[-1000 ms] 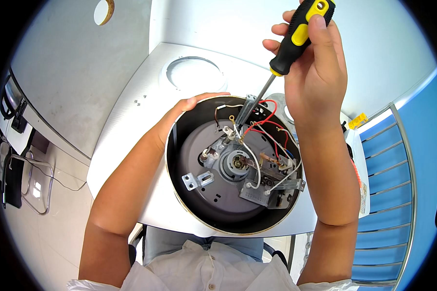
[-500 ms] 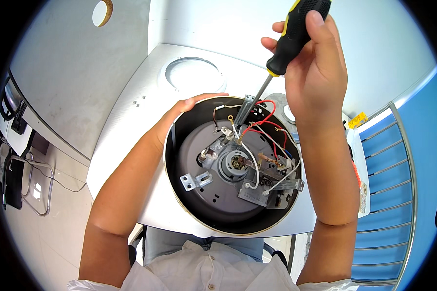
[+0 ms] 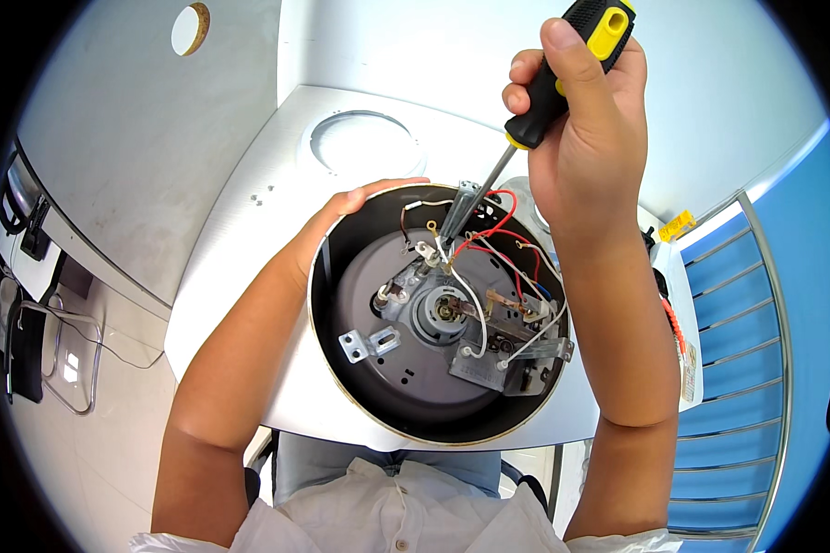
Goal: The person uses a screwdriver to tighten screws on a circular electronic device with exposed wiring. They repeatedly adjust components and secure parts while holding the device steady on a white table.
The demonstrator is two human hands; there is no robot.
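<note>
A round, dark metal appliance housing (image 3: pixel 406 396), much like a rice cooker's body turned bottom up, stands in front of me. Inside it show a grey central hub (image 3: pixel 440 313), metal brackets (image 3: pixel 369 344), and red wires (image 3: pixel 503 224) and white wires (image 3: pixel 475 304). My left hand (image 3: pixel 349 207) lies around the housing's far left rim, its fingers wrapped over the outside and partly hidden. My right hand (image 3: pixel 586 120) is closed around the black and yellow handle of a screwdriver (image 3: pixel 535 120). The shaft slants down into the far side of the housing, beside an upright metal bracket; its tip is hard to make out.
The housing rests on a white table (image 3: pixel 240 249). Behind it lies a white ring-shaped cover (image 3: pixel 360 147), with several small screws (image 3: pixel 263 195) to its left. At right are a yellow-tagged item (image 3: pixel 676 226) and a metal railing (image 3: pixel 775 323). Grey and white panels rise behind.
My right hand has shifted slightly left and rolled the screwdriver handle, so its yellow inlay now faces me. The left hand and housing have barely moved.
</note>
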